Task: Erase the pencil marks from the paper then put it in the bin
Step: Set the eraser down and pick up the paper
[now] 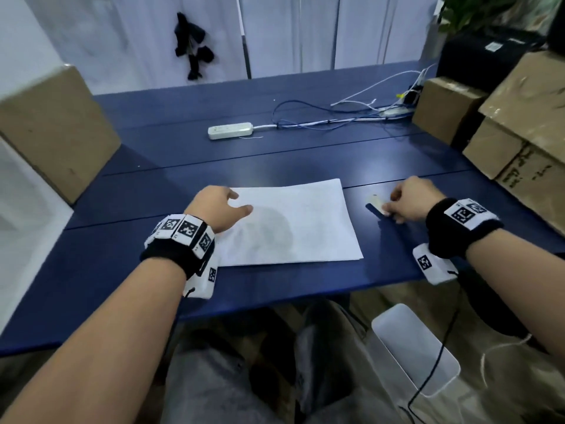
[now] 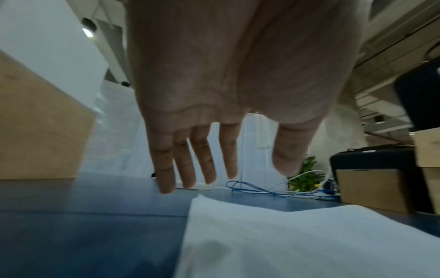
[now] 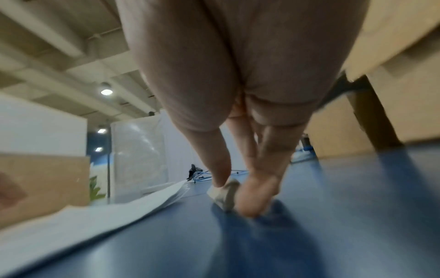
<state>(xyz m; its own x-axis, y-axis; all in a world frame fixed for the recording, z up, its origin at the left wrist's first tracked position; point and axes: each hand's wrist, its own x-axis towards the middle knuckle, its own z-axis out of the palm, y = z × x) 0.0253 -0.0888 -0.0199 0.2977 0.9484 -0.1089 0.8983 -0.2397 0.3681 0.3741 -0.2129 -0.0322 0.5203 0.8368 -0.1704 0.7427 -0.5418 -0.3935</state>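
The task looks barely begun, or near its start: the sheet of paper (image 1: 290, 221) lies flat on the blue table (image 1: 275, 160), dead centre before the person, and nothing has gone into the white bin (image 1: 428, 347) down at five o'clock on the floor. Faint grey smudging shows across the sheet's middle; I can't make out distinct pencil lines. The left hand (image 1: 218, 206) hovers over the paper's nine o'clock edge, fingers straight and spread, holding nothing. At three o'clock, just beside the paper, the right hand (image 1: 411, 198) pinches a small whitish eraser (image 1: 378, 205) against the tabletop. Rubbing and binning both remain.
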